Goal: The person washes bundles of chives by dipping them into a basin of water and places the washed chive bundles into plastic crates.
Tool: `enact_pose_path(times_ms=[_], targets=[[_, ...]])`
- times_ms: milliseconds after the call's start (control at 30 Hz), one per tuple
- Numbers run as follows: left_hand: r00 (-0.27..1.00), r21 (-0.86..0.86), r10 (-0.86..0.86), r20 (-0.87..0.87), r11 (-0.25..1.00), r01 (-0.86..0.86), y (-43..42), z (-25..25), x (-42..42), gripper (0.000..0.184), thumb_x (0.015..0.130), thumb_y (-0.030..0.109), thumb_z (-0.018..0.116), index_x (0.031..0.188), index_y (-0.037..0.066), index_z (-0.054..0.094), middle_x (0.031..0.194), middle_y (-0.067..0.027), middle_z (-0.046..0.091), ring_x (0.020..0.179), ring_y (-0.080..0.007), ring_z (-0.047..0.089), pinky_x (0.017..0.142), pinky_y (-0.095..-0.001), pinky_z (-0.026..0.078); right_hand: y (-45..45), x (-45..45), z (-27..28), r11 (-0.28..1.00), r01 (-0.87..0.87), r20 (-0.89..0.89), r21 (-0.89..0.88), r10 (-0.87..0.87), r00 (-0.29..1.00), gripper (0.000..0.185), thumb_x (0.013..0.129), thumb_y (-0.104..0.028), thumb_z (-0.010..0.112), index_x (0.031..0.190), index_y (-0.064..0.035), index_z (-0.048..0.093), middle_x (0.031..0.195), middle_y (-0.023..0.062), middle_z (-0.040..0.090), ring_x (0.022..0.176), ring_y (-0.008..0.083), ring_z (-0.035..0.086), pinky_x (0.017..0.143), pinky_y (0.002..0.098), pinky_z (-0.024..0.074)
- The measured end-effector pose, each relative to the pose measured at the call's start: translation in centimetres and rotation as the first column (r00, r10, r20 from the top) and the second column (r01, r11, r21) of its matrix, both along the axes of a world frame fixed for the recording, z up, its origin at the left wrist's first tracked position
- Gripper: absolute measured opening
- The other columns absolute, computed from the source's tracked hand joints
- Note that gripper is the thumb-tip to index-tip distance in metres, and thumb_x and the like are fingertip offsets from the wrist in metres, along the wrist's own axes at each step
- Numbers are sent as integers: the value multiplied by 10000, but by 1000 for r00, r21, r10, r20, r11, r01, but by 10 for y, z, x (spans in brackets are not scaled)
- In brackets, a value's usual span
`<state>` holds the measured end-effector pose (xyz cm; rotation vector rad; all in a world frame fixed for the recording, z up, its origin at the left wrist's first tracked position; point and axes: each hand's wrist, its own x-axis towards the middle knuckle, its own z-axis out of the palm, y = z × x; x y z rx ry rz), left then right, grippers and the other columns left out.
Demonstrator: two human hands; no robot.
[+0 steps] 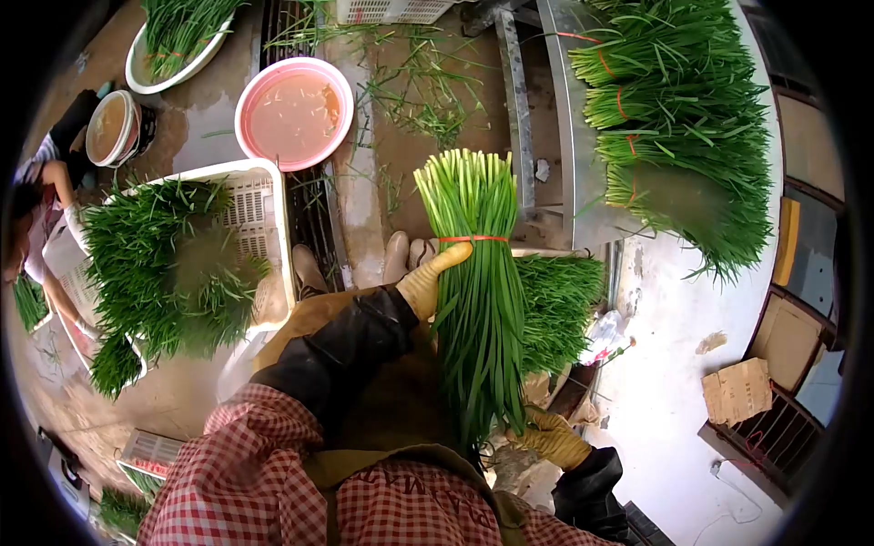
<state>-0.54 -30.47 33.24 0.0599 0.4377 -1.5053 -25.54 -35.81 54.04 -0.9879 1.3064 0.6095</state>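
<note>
A large bunch of garlic chives (480, 318), tied with a red band (473, 239), hangs in front of my body with its pale cut stems up and its green leaves down. My left hand (435, 278), in a yellow glove, is closed round the bunch just under the band, thumb across the front. Lower down, my gloved right hand (553, 438) has its fingers closed at the leaf tips; its grip is partly hidden.
Banded chive bunches (674, 118) lie on a metal table (583, 182) at right. More chives (560, 309) stand behind the held bunch. A pink basin (341, 109) of cloudy water, a filled white crate (282, 209) and another person (55, 177) are at left.
</note>
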Motion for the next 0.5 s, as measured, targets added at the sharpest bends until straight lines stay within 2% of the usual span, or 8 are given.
enact_pose_path(times_ms=[67, 133, 200, 267, 333, 400, 467, 500], targets=[[942, 121, 24, 335, 990, -68, 4, 13, 29, 615, 809, 278, 714, 1337, 105, 450, 1235, -48, 538, 1151, -191, 504, 1005, -373, 398, -41, -32, -1, 994, -101, -127, 51, 107, 986, 621, 879, -410, 646, 1325, -8, 487, 1176, 61, 605, 1049, 137, 541, 885, 277, 435], [856, 97, 123, 502, 976, -197, 15, 26, 63, 668, 795, 205, 731, 1368, 106, 402, 1257, -46, 529, 1161, -189, 496, 1004, -363, 395, -65, -22, 2, 872, -198, -66, -449, 188, 980, 608, 888, -344, 656, 1311, 52, 473, 1153, 91, 594, 1014, 148, 545, 878, 269, 435], [732, 104, 156, 664, 949, -297, 30, 51, 90, 695, 787, 176, 739, 1380, 106, 382, 1265, -47, 526, 1161, -189, 495, 995, -363, 406, -87, 19, 2, 643, -124, 74, -756, 271, 960, 602, 879, -276, 675, 1370, -19, 438, 1331, 139, 494, 1158, 171, 501, 974, 286, 397], [534, 59, 195, 823, 904, -422, 45, 81, 110, 732, 762, 120, 760, 1382, 96, 372, 1287, -54, 522, 1153, -196, 513, 979, -357, 426, -88, 89, 11, 749, 169, 458, -641, 197, 867, 646, 875, -199, 676, 1422, -56, 364, 1409, 140, 421, 1292, 218, 403, 1068, 330, 321], [403, -120, 279, 872, 918, -377, 60, 114, 125, 732, 758, 98, 763, 1379, 91, 376, 1290, -58, 527, 1157, -202, 525, 987, -349, 422, -80, 163, 14, 717, 125, 564, -685, 414, 714, 832, 834, -296, 714, 1473, -62, 236, 1463, 165, 337, 1333, 283, 357, 1102, 377, 268], [243, -86, 230, 942, 868, -490, 83, 142, 123, 858, 718, 76, 802, 1420, 76, 307, 1324, -78, 508, 1204, -203, 494, 1016, -356, 396, -59, 234, 8, 710, 181, 692, -680, 541, 478, 941, 793, -410, 730, 1485, -68, 192, 1488, 170, 289, 1354, 300, 323, 1110, 396, 261], [-211, -139, 22, 977, 819, -557, 103, 172, 125, 983, 740, 155, 804, 1491, 98, 171, 1475, -59, 318, 1349, -207, 305, 1115, -353, 246, -29, 307, 2, 875, 91, 876, -476, 462, 136, 1090, 714, -551, 739, 1506, -130, 118, 1515, 171, 235, 1394, 323, 242, 1138, 428, 215], [-283, -150, -59, 957, 735, -661, 147, 188, 149, 983, 740, 155, 804, 1491, 98, 171, 1475, -59, 318, 1349, -207, 305, 1115, -353, 246, 5, 357, 5, 902, -6, 902, -431, 431, 0, 1090, 714, -551, 739, 1506, -130, 118, 1515, 171, 235, 1394, 323, 242, 1138, 428, 215]])
